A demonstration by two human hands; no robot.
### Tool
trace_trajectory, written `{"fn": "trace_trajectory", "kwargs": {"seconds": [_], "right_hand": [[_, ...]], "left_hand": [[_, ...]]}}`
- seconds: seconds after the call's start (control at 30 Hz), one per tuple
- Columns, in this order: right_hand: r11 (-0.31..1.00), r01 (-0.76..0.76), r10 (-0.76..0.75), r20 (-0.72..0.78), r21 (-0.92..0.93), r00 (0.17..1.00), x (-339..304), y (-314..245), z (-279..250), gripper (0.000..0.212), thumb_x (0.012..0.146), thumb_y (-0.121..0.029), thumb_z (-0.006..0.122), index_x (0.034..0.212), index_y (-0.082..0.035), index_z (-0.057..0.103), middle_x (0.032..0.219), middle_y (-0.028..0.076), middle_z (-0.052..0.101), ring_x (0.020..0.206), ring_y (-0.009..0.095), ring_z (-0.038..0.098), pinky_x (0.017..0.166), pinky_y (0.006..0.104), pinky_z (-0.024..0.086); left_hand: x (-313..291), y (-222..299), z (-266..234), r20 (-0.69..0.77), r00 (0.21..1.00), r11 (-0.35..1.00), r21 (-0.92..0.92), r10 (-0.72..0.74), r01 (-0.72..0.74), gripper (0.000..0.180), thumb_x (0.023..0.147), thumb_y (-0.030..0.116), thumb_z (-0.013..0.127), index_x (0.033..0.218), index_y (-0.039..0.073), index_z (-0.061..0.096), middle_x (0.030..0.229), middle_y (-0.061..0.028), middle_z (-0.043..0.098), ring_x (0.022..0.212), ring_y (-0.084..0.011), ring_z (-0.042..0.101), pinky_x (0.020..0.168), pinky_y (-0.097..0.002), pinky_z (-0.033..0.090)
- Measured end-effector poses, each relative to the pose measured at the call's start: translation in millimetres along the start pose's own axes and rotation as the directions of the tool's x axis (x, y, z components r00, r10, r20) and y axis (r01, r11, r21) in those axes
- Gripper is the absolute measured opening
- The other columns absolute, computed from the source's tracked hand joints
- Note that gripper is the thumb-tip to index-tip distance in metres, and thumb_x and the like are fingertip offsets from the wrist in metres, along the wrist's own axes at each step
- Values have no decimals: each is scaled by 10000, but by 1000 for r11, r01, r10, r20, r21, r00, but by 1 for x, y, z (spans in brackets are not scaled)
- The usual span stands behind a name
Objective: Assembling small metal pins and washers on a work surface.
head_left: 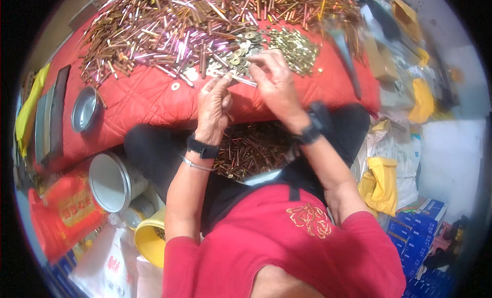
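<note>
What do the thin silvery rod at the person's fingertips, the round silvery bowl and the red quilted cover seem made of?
Thin silvery rod: probably metal, smooth; it shines brightly.
Round silvery bowl: likely polished metal, from its glossy inner wall; which metal is unclear.
Red quilted cover: apparently matte fabric, with creases and stitched-looking lines; the fibre can't be told.

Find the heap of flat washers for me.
In the head view, the washers lie on the red cloth at upper centre, beyond the left hand and right hand, with small gold-coloured pieces to their right and metal rods to their left.
</note>
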State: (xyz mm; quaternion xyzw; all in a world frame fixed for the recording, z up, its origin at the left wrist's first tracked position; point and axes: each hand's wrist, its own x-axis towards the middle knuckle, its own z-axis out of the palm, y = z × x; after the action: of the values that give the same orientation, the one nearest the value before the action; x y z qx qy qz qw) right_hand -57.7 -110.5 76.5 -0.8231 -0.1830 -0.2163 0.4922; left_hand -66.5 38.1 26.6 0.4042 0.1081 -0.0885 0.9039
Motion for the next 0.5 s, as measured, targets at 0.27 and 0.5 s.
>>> {"fn": "trace_trajectory", "kwargs": {"seconds": [0.27,0.5], "right_hand": [[982,-165,156,93,92,983,19,30,-9,128,858,-109,588,956,-35,623,945,122,592,897,286,575,802,351,461],[707,373,-156,381,-601,911,12,102,-72,73,761,-81,597,833,-66,590,847,98,549,852,298,557,755,408,459]], "left_hand": [[4,-4,-13,-27,995,984,-148,-101,96,163,902,196,600,993,61,595,665,46,560,500,-23,454,379,-165,291],[6,2,-9,-71,983,966,-207,-171,153,213,890,209,593,1001,31,631,673,30,592,530,-27,517,386,-166,323]]}}
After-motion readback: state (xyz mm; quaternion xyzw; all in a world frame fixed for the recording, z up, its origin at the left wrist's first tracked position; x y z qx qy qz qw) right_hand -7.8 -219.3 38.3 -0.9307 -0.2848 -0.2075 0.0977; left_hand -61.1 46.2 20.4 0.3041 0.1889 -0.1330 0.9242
